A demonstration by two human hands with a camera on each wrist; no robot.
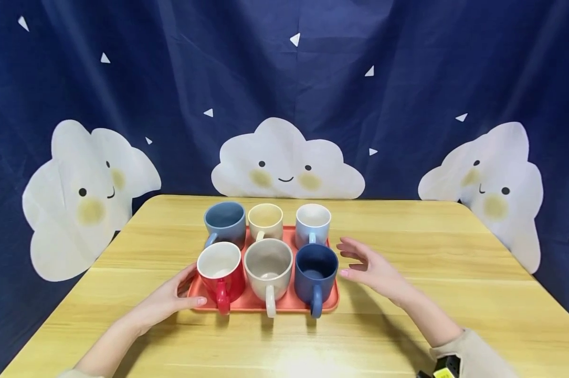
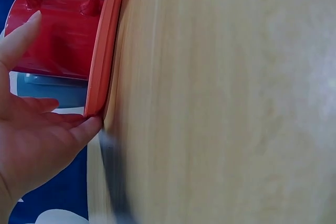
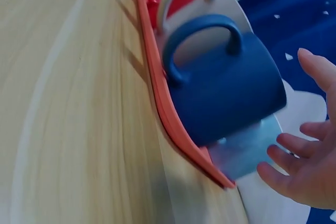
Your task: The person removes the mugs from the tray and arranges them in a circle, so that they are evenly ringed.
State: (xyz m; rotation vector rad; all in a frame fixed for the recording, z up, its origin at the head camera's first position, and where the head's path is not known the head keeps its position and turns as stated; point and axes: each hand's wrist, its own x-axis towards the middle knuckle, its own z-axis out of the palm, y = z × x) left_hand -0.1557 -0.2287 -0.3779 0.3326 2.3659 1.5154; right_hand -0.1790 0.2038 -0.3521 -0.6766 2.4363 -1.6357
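From the head camera, we see a pale wooden table point(image 1: 383, 346) with rounded far corners, its grain running crosswise and a bright glare near the front. Behind it hangs dark blue cloth point(image 1: 388, 105), softly creased and printed with smiling white clouds point(image 1: 284, 163) and small white triangles point(image 1: 295, 39). Our left hand point(image 1: 171, 296) reaches to the left end of a coral tray point(image 1: 286, 302), thumb spread from the fingers; our right hand point(image 1: 374, 268) hovers just beside the opposite end, fingers gently bent and parted. A light sleeve point(image 1: 473, 354) covers the right forearm. The tray, rectangular with rounded corners, lies on the table and bears six round mugs in two rows: slate-blue mug point(image 1: 230, 231), cream mug point(image 1: 272, 230) and pale blue mug point(image 1: 315, 231) at the back; glossy red mug point(image 1: 228, 278), grey-beige mug point(image 1: 267, 275) and matte navy mug point(image 1: 310, 278) in front, handles towards us.

From the left wrist, we find the table tipped sideways by the camera. Our left fingertips touch the tray's corner, while the thumb stands wide of them, near the shiny red mug.

From the right wrist, our right hand is spread wide and free of any hold, near the navy mug with its thick looped handle. The tray's raised rim curves smoothly along the wood.
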